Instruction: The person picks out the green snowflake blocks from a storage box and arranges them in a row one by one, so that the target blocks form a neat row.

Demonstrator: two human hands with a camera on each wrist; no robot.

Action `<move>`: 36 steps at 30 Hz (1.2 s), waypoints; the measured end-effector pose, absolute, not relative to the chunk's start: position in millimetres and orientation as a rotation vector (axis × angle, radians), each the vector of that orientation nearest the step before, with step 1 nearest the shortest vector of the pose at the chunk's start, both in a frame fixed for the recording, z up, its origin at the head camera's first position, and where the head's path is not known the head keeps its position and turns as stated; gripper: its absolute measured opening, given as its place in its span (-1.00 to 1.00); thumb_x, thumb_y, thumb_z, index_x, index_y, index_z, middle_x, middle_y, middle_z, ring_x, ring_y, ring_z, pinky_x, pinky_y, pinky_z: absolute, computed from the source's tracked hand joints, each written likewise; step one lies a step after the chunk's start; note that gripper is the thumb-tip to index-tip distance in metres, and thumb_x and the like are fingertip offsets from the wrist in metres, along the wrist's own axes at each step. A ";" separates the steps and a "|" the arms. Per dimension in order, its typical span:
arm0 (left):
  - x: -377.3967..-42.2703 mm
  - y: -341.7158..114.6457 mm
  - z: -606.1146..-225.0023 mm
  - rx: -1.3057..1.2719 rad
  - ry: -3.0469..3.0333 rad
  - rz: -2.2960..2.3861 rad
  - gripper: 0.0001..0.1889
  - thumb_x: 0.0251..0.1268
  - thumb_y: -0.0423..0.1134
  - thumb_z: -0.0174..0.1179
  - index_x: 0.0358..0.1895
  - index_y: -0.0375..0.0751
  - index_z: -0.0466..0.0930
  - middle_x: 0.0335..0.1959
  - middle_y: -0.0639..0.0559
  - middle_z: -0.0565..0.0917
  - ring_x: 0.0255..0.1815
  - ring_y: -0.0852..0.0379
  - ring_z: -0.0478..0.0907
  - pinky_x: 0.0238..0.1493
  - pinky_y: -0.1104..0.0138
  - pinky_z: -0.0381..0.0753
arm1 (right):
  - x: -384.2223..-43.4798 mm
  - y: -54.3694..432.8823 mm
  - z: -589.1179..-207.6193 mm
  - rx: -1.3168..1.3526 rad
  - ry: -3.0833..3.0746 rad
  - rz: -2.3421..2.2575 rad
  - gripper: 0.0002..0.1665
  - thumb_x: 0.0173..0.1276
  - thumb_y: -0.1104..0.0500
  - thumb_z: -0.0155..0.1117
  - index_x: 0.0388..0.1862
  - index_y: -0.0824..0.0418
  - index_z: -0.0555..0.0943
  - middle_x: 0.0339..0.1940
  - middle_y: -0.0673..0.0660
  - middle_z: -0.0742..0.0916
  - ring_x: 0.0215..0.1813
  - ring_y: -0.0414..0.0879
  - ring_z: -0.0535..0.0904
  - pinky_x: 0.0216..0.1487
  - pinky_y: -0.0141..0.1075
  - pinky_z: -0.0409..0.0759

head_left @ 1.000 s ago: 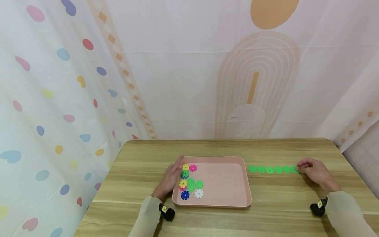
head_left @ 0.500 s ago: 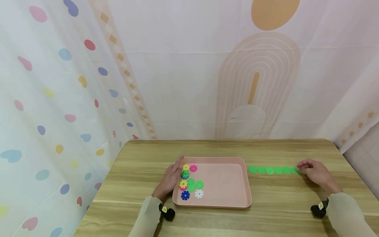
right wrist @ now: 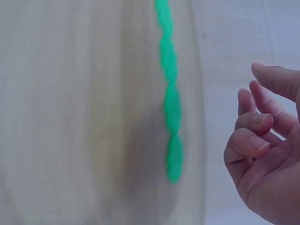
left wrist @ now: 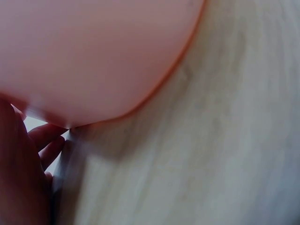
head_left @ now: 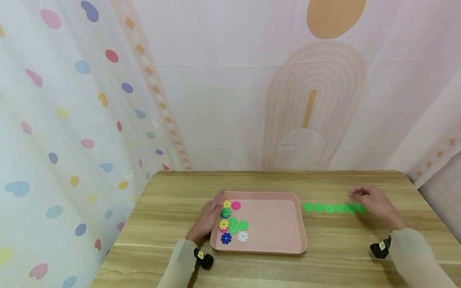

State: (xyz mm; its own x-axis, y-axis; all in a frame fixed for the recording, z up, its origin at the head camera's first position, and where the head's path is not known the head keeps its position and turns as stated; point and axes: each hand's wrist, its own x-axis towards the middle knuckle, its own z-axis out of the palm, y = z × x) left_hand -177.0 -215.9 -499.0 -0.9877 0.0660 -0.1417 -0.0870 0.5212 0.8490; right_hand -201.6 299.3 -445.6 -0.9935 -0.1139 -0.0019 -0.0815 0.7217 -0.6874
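My left hand lies along the left rim of a pink tray, its fingers extended beside the wall. The left wrist view shows fingers at the tray's edge. Right of the tray, several green snowflake discs run in one straight row on the table. Over that row's right end hovers my right hand, loosely curled and holding nothing. In the right wrist view, the hand is apart from the green row, with thumb and fingertips separated.
At the tray's left side lie snowflake discs: yellow, dark blue, white, pink and several green. A patterned curtain hangs behind the wooden table.
My right hand has let go of the row's right end and moved up and leftward above it. The green row stays in place; my left hand stays at the tray.
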 end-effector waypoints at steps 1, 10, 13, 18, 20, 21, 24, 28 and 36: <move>-177.2 -215.8 -499.0 -0.015 2.604 1.464 -0.47 0.59 0.13 -0.29 0.55 0.51 -0.04 0.51 -0.14 0.12 0.49 -0.21 0.05 0.41 -0.38 -0.05 | -203.1 294.2 -442.9 -0.186 2.878 -1.153 -0.62 0.55 0.02 0.10 -0.07 0.34 0.60 -0.11 0.25 0.71 -0.11 -0.05 0.54 -0.18 -0.23 0.47; -177.9 -215.4 -497.8 0.012 2.591 1.485 -0.46 0.61 0.06 -0.29 0.57 0.43 -0.03 0.50 -0.15 0.14 0.48 -0.22 0.06 0.41 -0.37 -0.06 | -214.8 244.0 -421.7 -0.345 2.781 -1.291 -0.73 0.49 0.15 0.18 -0.09 0.36 0.62 -0.18 0.23 0.70 -0.16 -0.04 0.55 -0.24 -0.28 0.52; -179.6 -217.0 -499.1 0.027 2.566 1.519 -0.46 0.61 0.03 -0.28 0.58 0.37 -0.02 0.54 -0.13 0.10 0.53 -0.22 -0.01 0.44 -0.35 -0.13 | -220.1 225.9 -415.9 -0.427 2.728 -1.332 -0.79 0.47 0.21 0.19 -0.11 0.36 0.63 -0.19 0.25 0.70 -0.18 -0.01 0.56 -0.23 -0.26 0.55; -182.3 -219.5 -500.1 0.056 2.491 1.611 -0.46 0.62 -0.02 -0.27 0.58 0.34 -0.01 0.61 -0.05 0.00 0.61 -0.18 -0.16 0.50 -0.27 -0.25 | -229.6 195.2 -412.2 -0.558 2.627 -1.376 -0.81 0.45 0.22 0.20 -0.16 0.37 0.63 -0.22 0.26 0.69 -0.19 0.04 0.56 -0.20 -0.27 0.55; -182.5 -220.2 -499.6 0.056 2.476 1.622 -0.47 0.62 -0.01 -0.27 0.58 0.36 0.00 0.61 0.00 0.00 0.62 -0.15 -0.17 0.52 -0.24 -0.25 | -232.1 183.2 -412.1 -0.591 2.598 -1.378 -0.82 0.45 0.23 0.21 -0.18 0.36 0.63 -0.24 0.23 0.69 -0.19 0.04 0.56 -0.19 -0.27 0.56; -182.3 -220.4 -499.1 0.051 2.472 1.627 -0.47 0.62 -0.01 -0.26 0.57 0.38 0.01 0.61 0.02 0.00 0.62 -0.14 -0.16 0.52 -0.23 -0.25 | -233.2 176.7 -411.8 -0.617 2.580 -1.373 -0.83 0.45 0.23 0.21 -0.18 0.36 0.63 -0.24 0.22 0.69 -0.18 0.04 0.55 -0.19 -0.27 0.56; -182.9 -221.2 -499.2 0.061 2.481 1.624 -0.48 0.63 -0.02 -0.26 0.57 0.36 0.03 0.61 0.05 0.03 0.62 -0.12 -0.15 0.52 -0.21 -0.24 | -235.3 157.6 -411.8 -0.653 2.543 -1.337 -0.86 0.44 0.24 0.20 -0.20 0.31 0.65 -0.27 0.14 0.68 -0.19 -0.01 0.55 -0.19 -0.28 0.56; -183.6 -221.2 -500.3 0.087 2.498 1.620 -0.48 0.64 -0.04 -0.28 0.57 0.33 0.03 0.61 0.03 0.03 0.62 -0.12 -0.13 0.54 -0.18 -0.22 | -237.7 131.8 -412.3 -0.713 2.520 -1.281 -0.88 0.41 0.30 0.16 -0.23 0.25 0.66 -0.30 0.07 0.68 -0.23 -0.07 0.53 -0.23 -0.30 0.55; -182.3 -219.4 -497.7 0.144 2.521 1.595 -0.47 0.65 -0.08 -0.31 0.60 0.21 -0.01 0.62 0.06 0.01 0.63 -0.07 -0.13 0.56 -0.12 -0.17 | -239.9 84.0 -418.7 -0.787 2.392 -1.189 -0.90 0.38 0.29 0.19 -0.22 0.27 0.65 -0.33 0.05 0.69 -0.37 -0.09 0.55 -0.39 -0.35 0.56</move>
